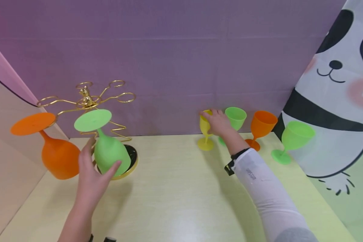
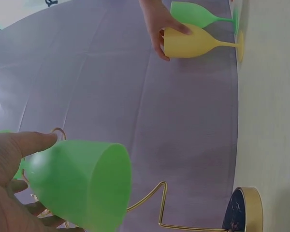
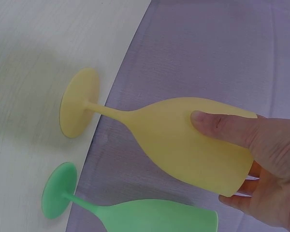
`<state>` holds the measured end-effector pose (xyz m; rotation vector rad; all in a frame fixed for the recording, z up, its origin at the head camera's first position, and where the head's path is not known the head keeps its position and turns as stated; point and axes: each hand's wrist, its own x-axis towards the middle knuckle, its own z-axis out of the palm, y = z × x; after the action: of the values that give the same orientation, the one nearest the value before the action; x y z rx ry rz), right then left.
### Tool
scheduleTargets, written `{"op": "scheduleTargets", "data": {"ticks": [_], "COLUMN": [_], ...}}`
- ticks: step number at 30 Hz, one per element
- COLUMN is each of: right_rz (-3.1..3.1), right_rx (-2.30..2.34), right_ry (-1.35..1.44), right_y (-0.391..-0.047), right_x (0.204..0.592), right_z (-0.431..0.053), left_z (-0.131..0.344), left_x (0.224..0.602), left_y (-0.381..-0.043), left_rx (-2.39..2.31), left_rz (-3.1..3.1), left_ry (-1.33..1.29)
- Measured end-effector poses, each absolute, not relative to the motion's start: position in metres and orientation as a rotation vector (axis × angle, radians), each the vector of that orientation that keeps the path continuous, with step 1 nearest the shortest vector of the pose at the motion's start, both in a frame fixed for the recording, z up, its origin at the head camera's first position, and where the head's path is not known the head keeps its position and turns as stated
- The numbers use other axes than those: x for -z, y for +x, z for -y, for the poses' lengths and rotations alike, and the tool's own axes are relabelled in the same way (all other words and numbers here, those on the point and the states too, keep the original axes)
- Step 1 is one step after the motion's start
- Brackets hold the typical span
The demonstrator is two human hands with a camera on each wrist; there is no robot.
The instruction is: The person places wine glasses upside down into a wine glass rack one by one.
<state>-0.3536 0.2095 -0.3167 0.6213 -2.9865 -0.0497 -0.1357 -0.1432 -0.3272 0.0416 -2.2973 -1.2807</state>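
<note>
My left hand (image 1: 92, 174) holds the bowl of an upside-down light green goblet (image 1: 112, 153), thumb on one side and fingers around the other. This goblet's foot is up at the arms of a gold wire rack (image 1: 86, 101). In the left wrist view the bowl's open rim (image 2: 111, 186) faces the table side. On the right, my right hand (image 1: 219, 122) grips a yellow goblet (image 1: 205, 134) by its upper bowl. The right wrist view shows the thumb flat on the yellow bowl (image 3: 183, 145), other fingers behind the rim. Its foot (image 3: 79, 104) is at the tabletop.
An orange goblet (image 1: 60, 158) hangs upside down at the rack's left. Beside the yellow one stand a green goblet (image 1: 237, 116), an orange goblet (image 1: 261, 124) and another green goblet (image 1: 296, 136). A purple backdrop (image 1: 169, 67) closes off the table's (image 1: 169, 188) back edge.
</note>
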Motion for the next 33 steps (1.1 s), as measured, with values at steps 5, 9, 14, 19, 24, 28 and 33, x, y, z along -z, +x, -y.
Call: {"op": "scheduleTargets", "data": {"ticks": [5,9,14,19,24,28,33], "right_rz": [2.987,2.989,2.99,2.994,2.991,2.987,2.989], "right_rx": [0.045,0.046,0.049,0.056,0.06,0.074,0.063], "right_ry": [0.615,0.614,0.618,0.624,0.633,0.633,0.633], "right_y": [-0.354,-0.354,-0.353,-0.352,-0.354,-0.355,-0.354], "right_x": [0.317,0.317,0.316,0.315,0.316,0.316,0.317], "right_z": [-0.21,-0.21,-0.209,-0.209,-0.209,-0.21,-0.211], "left_z": [0.143,0.141,0.142,0.145,0.148,0.15,0.157], "left_x": [0.321,0.314,0.305,0.294,0.276,0.259,0.238], "left_y": [-0.132,-0.127,-0.118,-0.106,-0.097,-0.096,-0.101], "left_rx": [1.281,1.27,1.22,1.154,1.172,1.152,1.087], "left_rz": [2.266,2.22,2.18,2.138,2.073,2.075,2.019], "left_ry": [0.032,0.022,0.007,0.005,-0.025,-0.083,-0.241]}}
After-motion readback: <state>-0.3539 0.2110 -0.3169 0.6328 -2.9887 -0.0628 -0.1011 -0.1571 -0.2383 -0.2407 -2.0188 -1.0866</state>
